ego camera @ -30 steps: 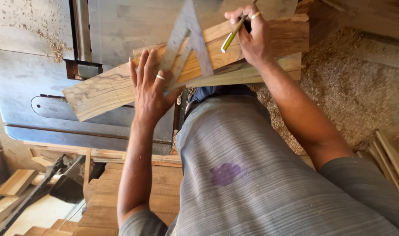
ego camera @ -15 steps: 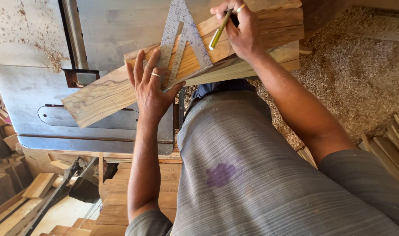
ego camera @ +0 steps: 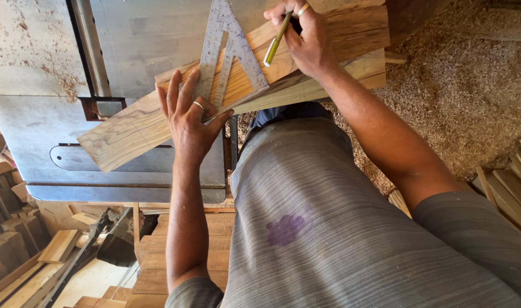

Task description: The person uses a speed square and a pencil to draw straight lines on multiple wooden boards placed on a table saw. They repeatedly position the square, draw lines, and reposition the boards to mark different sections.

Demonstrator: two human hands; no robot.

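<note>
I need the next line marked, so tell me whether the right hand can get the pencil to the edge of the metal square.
Probably yes. The right hand holds the pencil over the top plank, just beside the metal square, with nothing between them. The left hand presses the square's lower end, away from that edge.

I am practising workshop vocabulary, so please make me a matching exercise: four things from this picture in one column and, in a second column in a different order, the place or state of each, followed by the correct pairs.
Things
1. left hand
2. right hand
3. metal square
4. sawdust

Places or states
A. spread over the floor on the right
B. lies flat on the top wooden board
C. holds a yellow-green pencil
D. fingers spread, pressing the triangular tool onto the board

Pairs: 1-D, 2-C, 3-B, 4-A
</note>
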